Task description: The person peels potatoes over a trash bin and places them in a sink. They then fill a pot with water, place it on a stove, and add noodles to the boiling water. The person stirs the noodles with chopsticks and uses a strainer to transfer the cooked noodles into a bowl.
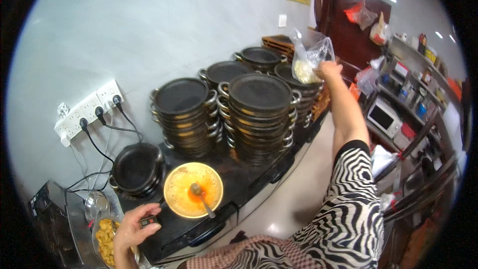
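My right hand (328,71) is stretched out to the far end of the black counter (179,231), gripping a clear plastic bag (317,46) with pale yellowish contents low in it. The bag hangs over a far stack of black pans (287,73). My left hand (138,226) is at the near left, thumb and fingers apart. A small dark item with red marks (149,222) shows between them; it looks to lie behind the fingers, and contact is unclear. Just right of that hand is a yellowish bowl (175,198) with orange residue and a metal spoon (204,203).
Tall stacks of round black pans with metal loop handles (259,91) fill the counter's middle. More pans (136,168) stand near a wall power strip (89,106) with black cords. Yellow food pieces (106,241) fill a container at lower left. Shelves with a microwave (382,117) stand right.
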The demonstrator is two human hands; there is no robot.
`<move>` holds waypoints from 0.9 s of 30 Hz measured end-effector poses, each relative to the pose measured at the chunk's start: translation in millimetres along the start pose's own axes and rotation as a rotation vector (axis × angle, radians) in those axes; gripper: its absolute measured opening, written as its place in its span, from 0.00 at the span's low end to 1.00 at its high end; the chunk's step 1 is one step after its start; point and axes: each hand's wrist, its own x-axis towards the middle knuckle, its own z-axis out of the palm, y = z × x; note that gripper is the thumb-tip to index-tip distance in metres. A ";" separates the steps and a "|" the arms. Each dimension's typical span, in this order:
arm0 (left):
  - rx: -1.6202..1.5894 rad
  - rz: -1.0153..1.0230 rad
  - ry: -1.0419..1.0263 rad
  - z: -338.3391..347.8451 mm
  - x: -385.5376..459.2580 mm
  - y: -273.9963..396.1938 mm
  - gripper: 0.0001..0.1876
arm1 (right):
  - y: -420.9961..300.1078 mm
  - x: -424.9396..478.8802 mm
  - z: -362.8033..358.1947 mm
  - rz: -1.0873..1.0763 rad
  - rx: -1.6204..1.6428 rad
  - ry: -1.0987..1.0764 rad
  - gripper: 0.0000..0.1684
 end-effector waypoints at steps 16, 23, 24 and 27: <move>0.458 1.177 0.171 225.9 468.8 251.0 0.22 | 10.1 83.5 -29.6 -0.747 0.147 -0.381 0.17; 1.147 0.288 -0.124 270.2 579.5 236.5 0.32 | 77.4 107.7 11.8 -0.723 -0.210 -0.128 0.44; 1.243 0.238 -0.109 274.4 572.0 250.4 0.29 | 84.0 115.8 15.1 -0.705 -0.262 -0.202 0.50; 1.287 0.408 0.027 283.3 546.0 301.3 0.23 | 88.9 111.8 11.8 -0.749 -0.200 -0.157 0.55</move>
